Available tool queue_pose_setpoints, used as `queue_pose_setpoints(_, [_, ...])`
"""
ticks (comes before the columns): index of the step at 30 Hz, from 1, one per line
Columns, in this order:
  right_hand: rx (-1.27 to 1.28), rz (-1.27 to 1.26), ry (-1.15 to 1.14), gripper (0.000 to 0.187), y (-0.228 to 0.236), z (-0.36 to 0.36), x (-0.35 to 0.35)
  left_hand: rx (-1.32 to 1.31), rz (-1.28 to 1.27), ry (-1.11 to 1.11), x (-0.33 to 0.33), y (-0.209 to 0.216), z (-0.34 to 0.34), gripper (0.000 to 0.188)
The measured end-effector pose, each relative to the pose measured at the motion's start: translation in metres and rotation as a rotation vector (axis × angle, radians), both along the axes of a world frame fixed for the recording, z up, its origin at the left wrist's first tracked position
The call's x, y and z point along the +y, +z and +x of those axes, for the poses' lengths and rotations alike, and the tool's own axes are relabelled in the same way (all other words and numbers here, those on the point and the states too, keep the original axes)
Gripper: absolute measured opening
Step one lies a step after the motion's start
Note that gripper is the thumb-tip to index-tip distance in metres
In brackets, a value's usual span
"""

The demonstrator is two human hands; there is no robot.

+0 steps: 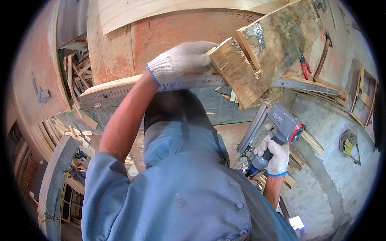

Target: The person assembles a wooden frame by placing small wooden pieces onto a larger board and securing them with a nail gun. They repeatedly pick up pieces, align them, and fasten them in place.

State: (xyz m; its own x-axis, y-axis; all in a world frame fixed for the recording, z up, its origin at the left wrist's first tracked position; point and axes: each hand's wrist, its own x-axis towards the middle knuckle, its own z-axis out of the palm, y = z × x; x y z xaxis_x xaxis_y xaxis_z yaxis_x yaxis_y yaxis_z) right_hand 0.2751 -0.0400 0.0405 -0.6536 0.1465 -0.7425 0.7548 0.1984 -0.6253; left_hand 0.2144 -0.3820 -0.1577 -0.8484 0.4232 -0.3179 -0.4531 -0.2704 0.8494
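In a white knitted glove with a blue cuff, my left hand [183, 60] stretches its fingers toward the near-left corner of a wooden piece; the fingertips look slightly blurred. That wooden piece [277, 44] is made of stained, worn boards, with an open gap between a shorter board [237, 72] and a larger one. My right hand [277, 154], gloved too, is closed round the handle of a grey pneumatic nail gun [284, 120]. The gun's long magazine slants down to the left, and its nose is just below the piece's lower edge.
A long steel ruler [120, 91] runs along the bench's near edge. Red-handled pliers [305, 67] and a hammer [323, 56] lie at the right of the bench. Wood offcuts [82, 66] fill an opening at left. A tape-like yellow-and-grey item [348, 142] lies on the floor at right.
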Motion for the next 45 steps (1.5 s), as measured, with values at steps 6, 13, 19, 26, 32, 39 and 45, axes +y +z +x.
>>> queue_pose_setpoints(6, [0.01,0.059,0.061,0.061,0.014,-0.006,-0.014,0.035,-0.011,0.02,0.002,-0.005,0.001,0.07])
queue_pose_setpoints(13, [-0.017,0.0,0.166,0.066,0.011,-0.018,-0.029,0.117,-0.147,0.015,0.003,-0.02,0.003,0.069])
queue_pose_setpoints(19, [-0.05,-0.073,0.209,0.066,0.005,-0.019,-0.025,0.118,-0.155,0.035,0.006,-0.015,0.002,0.068])
queue_pose_setpoints(26, [-0.077,-0.034,0.239,0.066,0.002,-0.023,-0.029,0.167,-0.124,0.037,0.005,-0.021,0.002,0.067])
queue_pose_setpoints(32, [-0.095,-0.048,0.226,0.065,0.001,-0.023,-0.034,0.117,-0.052,0.046,0.005,-0.015,0.002,0.068])
queue_pose_setpoints(39, [-0.191,0.025,0.3,0.061,-0.005,-0.027,-0.028,0.122,-0.078,0.018,0.003,-0.019,0.001,0.07])
queue_pose_setpoints(45, [-0.249,0.079,0.321,0.034,-0.002,-0.029,-0.036,0.056,-0.153,-0.035,0.001,-0.004,-0.005,0.068])
